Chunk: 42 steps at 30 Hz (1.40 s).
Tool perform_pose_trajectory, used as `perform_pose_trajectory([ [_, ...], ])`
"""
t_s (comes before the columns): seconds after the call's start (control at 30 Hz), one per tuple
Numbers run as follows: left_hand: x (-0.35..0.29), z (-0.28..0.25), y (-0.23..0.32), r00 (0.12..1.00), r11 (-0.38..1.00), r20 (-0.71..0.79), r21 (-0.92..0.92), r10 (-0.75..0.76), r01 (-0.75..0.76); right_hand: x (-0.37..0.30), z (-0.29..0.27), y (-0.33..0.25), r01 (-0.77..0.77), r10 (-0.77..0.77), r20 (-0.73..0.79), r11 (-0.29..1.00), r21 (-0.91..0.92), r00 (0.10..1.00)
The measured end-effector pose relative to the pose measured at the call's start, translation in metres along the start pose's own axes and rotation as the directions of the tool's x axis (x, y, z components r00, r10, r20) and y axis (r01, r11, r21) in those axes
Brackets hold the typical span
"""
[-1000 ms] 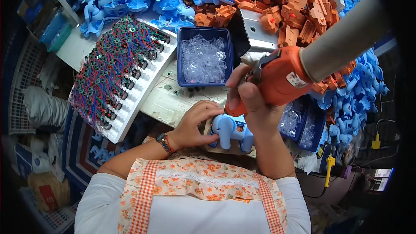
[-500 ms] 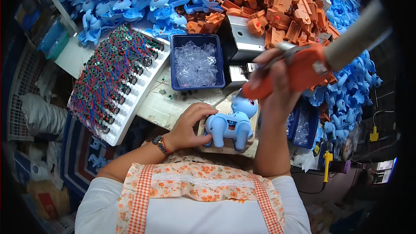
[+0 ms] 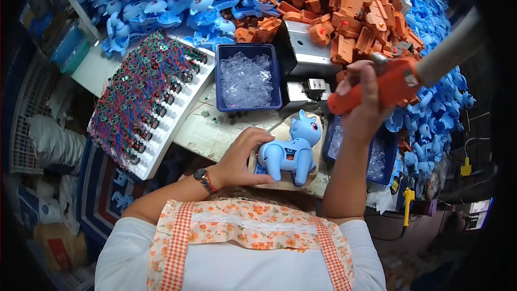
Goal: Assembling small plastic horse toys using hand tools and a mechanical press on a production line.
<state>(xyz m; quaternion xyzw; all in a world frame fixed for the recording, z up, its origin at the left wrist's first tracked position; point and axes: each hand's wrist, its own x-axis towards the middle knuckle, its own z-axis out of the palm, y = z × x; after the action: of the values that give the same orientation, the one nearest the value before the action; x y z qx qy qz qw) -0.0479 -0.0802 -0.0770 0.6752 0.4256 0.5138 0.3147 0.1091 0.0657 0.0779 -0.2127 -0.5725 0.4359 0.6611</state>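
Observation:
A light blue toy pony (image 3: 288,157) lies on its side on a pale block (image 3: 283,131) in front of me, head to the right. An opening in its flank shows an orange part inside. My left hand (image 3: 243,153) is curled around the pony's rear, with the thumb by the hind leg. Up and to the right, my right hand (image 3: 362,109) grips an orange-red power screwdriver (image 3: 397,80) with a thick grey body. The screwdriver is apart from the pony, and its working tip cannot be made out.
A dark blue bin (image 3: 219,89) of clear plastic pieces stands beyond the pony. To the left, a white tray (image 3: 156,156) bears wired circuit boards. Heaped at the back are blue toy shells (image 3: 156,13) and orange housings (image 3: 350,5). Another blue bin (image 3: 329,143) sits behind my right forearm.
My right hand and the screwdriver have moved right, away from the pony's head. My left hand stays at the pony's rear.

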Motion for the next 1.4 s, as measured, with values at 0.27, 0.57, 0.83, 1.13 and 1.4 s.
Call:
perform_pose_trajectory([
  [0.27,0.0,0.006,-0.002,0.999,1.0,-0.048,0.029,0.014,-0.013,-0.049,0.024,-0.024,-0.271,0.112,0.48,0.922,0.276,0.87],
  [0.57,-0.001,0.011,-0.003,0.995,0.995,-0.101,-0.097,-0.022,0.012,-0.079,0.04,-0.013,-0.302,0.254,0.508,0.953,0.013,0.823],
  [0.83,0.001,0.005,0.003,0.996,1.0,-0.085,0.0,0.005,-0.005,-0.089,0.029,-0.01,-0.275,0.203,0.503,0.959,0.072,0.84],
  [1.13,0.038,-0.044,0.026,0.993,0.846,0.023,0.522,0.117,-0.112,-0.018,0.02,-0.033,-0.13,0.105,0.244,0.987,0.09,0.964],
  [1.4,0.107,-0.092,-0.008,0.974,0.289,0.105,0.956,-0.2,-0.044,0.022,-0.044,-0.017,-0.082,0.199,0.354,0.944,-0.318,0.914],
])
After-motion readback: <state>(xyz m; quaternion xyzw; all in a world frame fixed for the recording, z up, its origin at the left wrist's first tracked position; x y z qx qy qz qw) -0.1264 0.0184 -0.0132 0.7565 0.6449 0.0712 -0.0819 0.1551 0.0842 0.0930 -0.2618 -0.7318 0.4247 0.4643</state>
